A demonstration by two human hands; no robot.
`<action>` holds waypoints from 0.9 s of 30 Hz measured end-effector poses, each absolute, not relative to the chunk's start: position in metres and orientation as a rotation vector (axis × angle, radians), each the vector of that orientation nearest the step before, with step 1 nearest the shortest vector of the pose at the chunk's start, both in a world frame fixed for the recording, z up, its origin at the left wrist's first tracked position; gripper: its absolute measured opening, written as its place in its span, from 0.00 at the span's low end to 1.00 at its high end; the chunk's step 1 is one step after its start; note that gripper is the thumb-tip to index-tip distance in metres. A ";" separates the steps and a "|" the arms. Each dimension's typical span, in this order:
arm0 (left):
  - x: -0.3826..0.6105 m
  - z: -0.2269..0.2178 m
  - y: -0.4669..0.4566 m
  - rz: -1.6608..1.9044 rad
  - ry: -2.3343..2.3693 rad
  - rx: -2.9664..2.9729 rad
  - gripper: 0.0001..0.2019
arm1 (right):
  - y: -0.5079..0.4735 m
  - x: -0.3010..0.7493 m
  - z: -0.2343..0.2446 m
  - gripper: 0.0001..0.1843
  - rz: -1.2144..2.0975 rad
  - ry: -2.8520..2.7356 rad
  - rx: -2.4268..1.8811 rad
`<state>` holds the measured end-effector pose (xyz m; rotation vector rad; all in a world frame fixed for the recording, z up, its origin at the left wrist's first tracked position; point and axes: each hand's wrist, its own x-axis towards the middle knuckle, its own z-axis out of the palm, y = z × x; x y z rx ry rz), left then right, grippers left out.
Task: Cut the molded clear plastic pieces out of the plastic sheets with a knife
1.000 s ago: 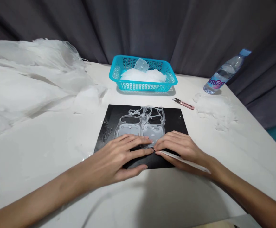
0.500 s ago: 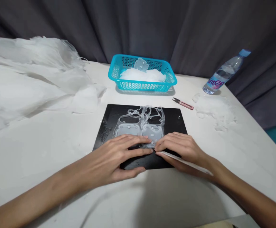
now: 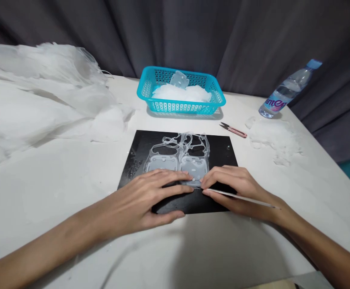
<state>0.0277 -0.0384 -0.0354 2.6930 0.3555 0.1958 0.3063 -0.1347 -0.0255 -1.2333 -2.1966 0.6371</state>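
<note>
A small, workshop-like handwork station.
I see a white desk before a dark curtain, with snips, a blue basket of translucent pieces, a black board and heaped pale sheets.

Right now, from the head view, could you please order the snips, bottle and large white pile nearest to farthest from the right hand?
1. Snips, beyond the right hand
2. Bottle, farther, rightward
3. Large white pile, far left
</note>
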 end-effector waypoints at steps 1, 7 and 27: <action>0.027 -0.036 -0.039 0.195 0.352 2.692 0.26 | -0.135 0.306 -0.025 0.03 0.644 -2.193 -1.237; 0.026 -0.035 -0.039 0.232 0.324 2.692 0.26 | -0.134 0.307 -0.025 0.03 0.647 -2.181 -1.249; 0.028 -0.036 -0.038 0.202 0.297 2.740 0.25 | -0.130 0.298 -0.033 0.03 0.492 -2.254 -1.106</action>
